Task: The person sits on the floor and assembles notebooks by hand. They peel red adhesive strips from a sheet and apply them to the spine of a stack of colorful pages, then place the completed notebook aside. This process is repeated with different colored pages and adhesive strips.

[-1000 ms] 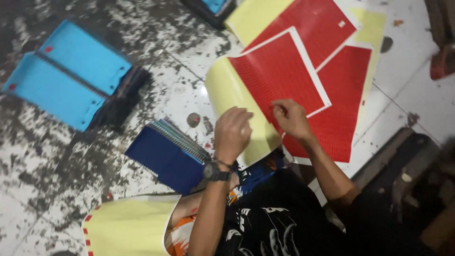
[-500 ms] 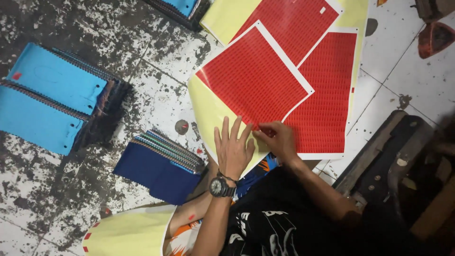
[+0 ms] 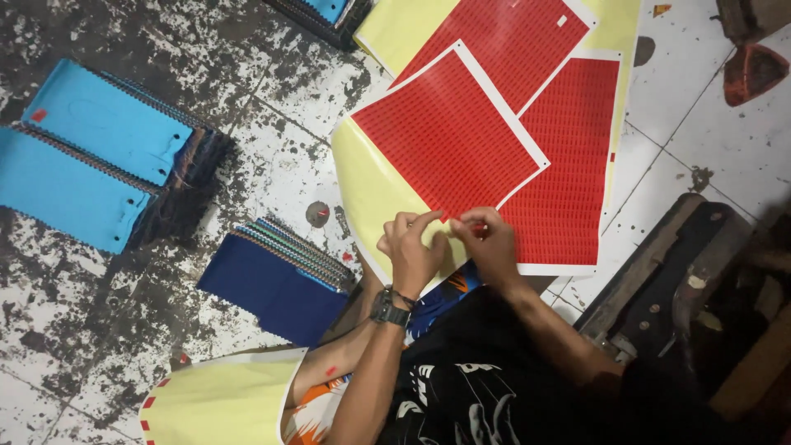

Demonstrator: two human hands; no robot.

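A red sticker sheet (image 3: 449, 136) with a white border lies on a yellow backing sheet (image 3: 371, 194) on the tiled floor. My left hand (image 3: 409, 251), with a dark wristwatch, and my right hand (image 3: 492, 245) meet at the sheet's near corner. The fingertips of both pinch at its edge, where a small red bit shows between them. Two more red sheets (image 3: 564, 165) lie under and beside it.
Light blue spiral notebook stacks (image 3: 91, 156) lie at the left, and a dark blue stack (image 3: 276, 280) sits near my left forearm. Another yellow sheet (image 3: 218, 400) lies at the bottom left. A dark wooden block (image 3: 676, 280) stands at the right, and my dark-clothed legs fill the bottom.
My left hand lay flat with spread fingers on the yellow sheet; now its fingers are curled and pinch at the red sheet's corner beside my right hand.
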